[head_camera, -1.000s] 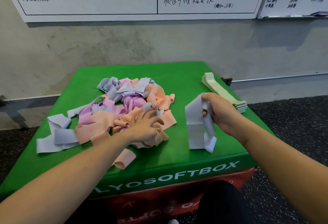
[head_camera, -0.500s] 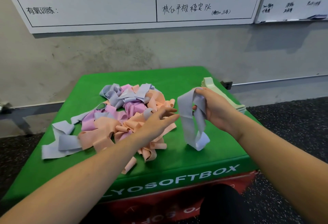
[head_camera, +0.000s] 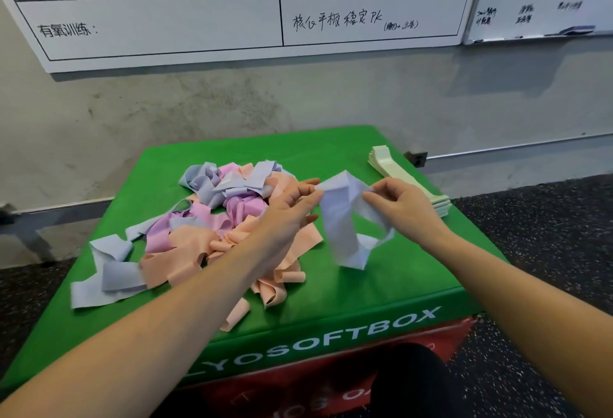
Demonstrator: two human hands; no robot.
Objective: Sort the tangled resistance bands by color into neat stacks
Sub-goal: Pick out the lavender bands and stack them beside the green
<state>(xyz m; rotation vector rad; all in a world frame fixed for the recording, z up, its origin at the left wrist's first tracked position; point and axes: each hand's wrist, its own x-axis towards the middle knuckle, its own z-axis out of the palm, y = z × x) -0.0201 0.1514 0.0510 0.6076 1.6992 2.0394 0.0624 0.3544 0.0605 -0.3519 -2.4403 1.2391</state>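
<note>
Right, nearest the bottom of the frame both bare forearms reach up and in, and they meet just right of centre on one pale lilac-grey band (head_camera: 343,218). The left hand (head_camera: 292,205) has its fingertips pinching the band's upper left edge, fingers fairly straight, thumb side closed on the fabric; the right hand (head_camera: 399,203) pinches the upper right fold, fingers curled round it. Between them the band hangs as a loose loop, its long axis running near vertical, top edge up at the hands and its lower end folded over on the green soft box (head_camera: 381,288). It looks thin, limp and very light, so I'd judge it will flop and twist rather than hold any shape; taking it by the two upper corners, as now, seems the way to spread it flat. It may be a touch grippy and cling to itself. Left of centre, a bit further back, sits the tangled pile (head_camera: 229,228), peach, pink and lilac-grey strips knotted together, with grey tails trailing to the lower left. Farther off, at the right edge of the box, a neat stack of pale green bands (head_camera: 401,172) lies flat, its length running diagonally from upper left to lower right. Beyond that, whiteboards (head_camera: 199,19) on the wall.
</note>
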